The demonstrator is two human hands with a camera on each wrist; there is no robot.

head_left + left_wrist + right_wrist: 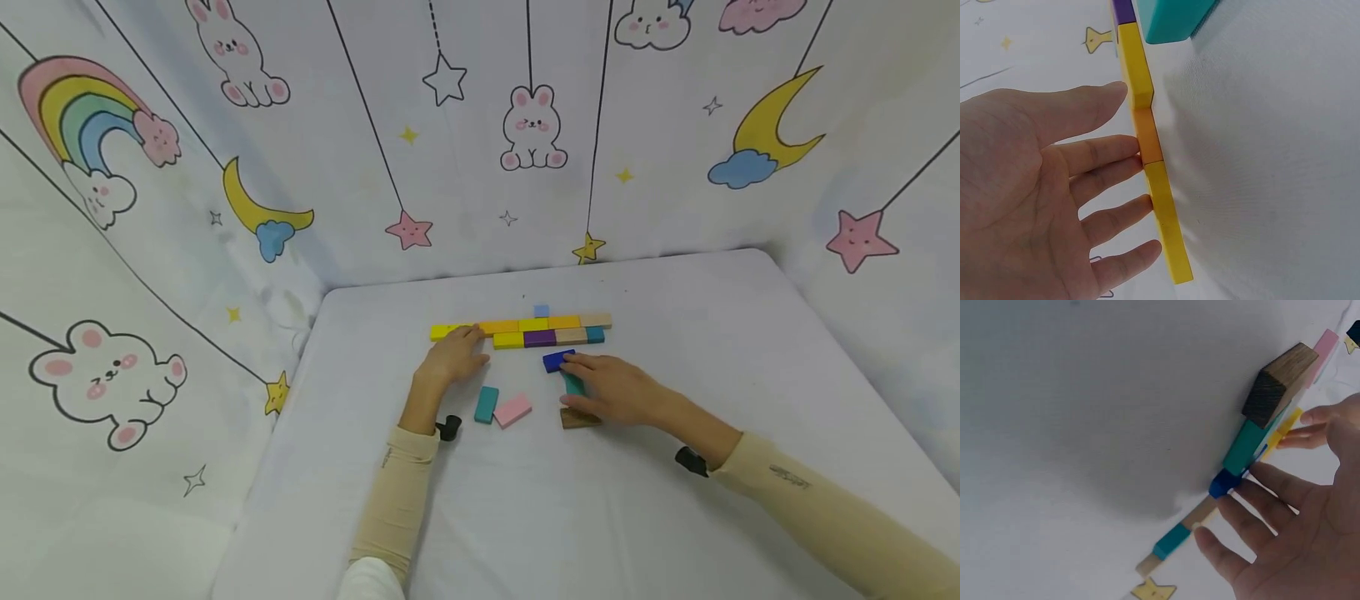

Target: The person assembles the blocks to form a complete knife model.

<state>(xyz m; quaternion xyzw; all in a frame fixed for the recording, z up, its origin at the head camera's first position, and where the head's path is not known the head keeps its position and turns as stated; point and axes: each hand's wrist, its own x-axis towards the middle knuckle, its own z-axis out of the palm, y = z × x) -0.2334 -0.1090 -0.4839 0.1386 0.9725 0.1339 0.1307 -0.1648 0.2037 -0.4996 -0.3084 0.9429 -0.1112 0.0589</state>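
Two touching rows of coloured blocks lie flat on the white table. The back row has yellow, orange (pixel 499 327) and pale wood blocks; the front row has yellow (pixel 508 341), purple (pixel 539 338), pale wood and teal ones. At the left end, my left hand (pixel 450 358) rests its extended fingertips against the yellow block (pixel 1169 231) and the orange one. My right hand (pixel 618 387) is spread over the table, its fingertips at a dark blue block (pixel 556 362). Below its fingers lie a teal block (pixel 574 384) and a brown wood block (pixel 577 419), partly covered.
Between the hands lie a loose teal block (pixel 486 405) and a pink block (pixel 513 411). A small light blue block (pixel 542 311) stands behind the back row. A patterned white curtain (pixel 480 183) hangs behind the table.
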